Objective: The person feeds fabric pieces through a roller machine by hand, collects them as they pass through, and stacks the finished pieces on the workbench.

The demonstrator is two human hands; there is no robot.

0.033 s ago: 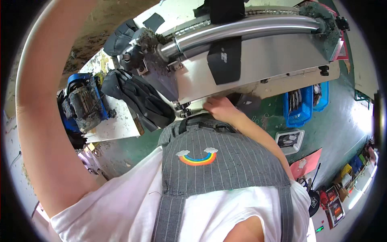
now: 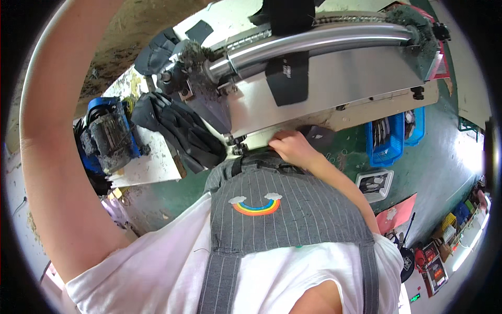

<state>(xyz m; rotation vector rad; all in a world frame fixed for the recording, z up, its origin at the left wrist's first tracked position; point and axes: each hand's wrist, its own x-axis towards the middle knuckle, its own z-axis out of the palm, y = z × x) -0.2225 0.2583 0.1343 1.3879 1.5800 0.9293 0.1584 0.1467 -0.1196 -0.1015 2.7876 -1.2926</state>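
Observation:
A roller machine (image 2: 324,39) with a long shiny metal cylinder stands before me. A black cut piece of material (image 2: 289,78) with small pale print lies on its sloping metal plate, the upper end running under the roller. Another black portion (image 2: 293,18) shows beyond the roller. My right hand (image 2: 293,147) is at the near edge below the plate, just in front of my striped apron (image 2: 293,209), its fingers curled in; what they hold, if anything, is hidden. Beside it is a dark flat piece (image 2: 320,136). My left arm reaches up past the top edge, its hand out of sight.
A heap of black pieces (image 2: 180,131) lies left of the machine, near a lint-covered motor unit (image 2: 110,136) with blue parts. More black pieces (image 2: 157,52) lie behind. At right, blue baskets (image 2: 387,157) and a white tray (image 2: 384,196) stand on the green floor (image 2: 345,152).
The black piece on the plate has moved slightly up toward the roller and to the left. My right hand has shifted a little right and nearer to me.

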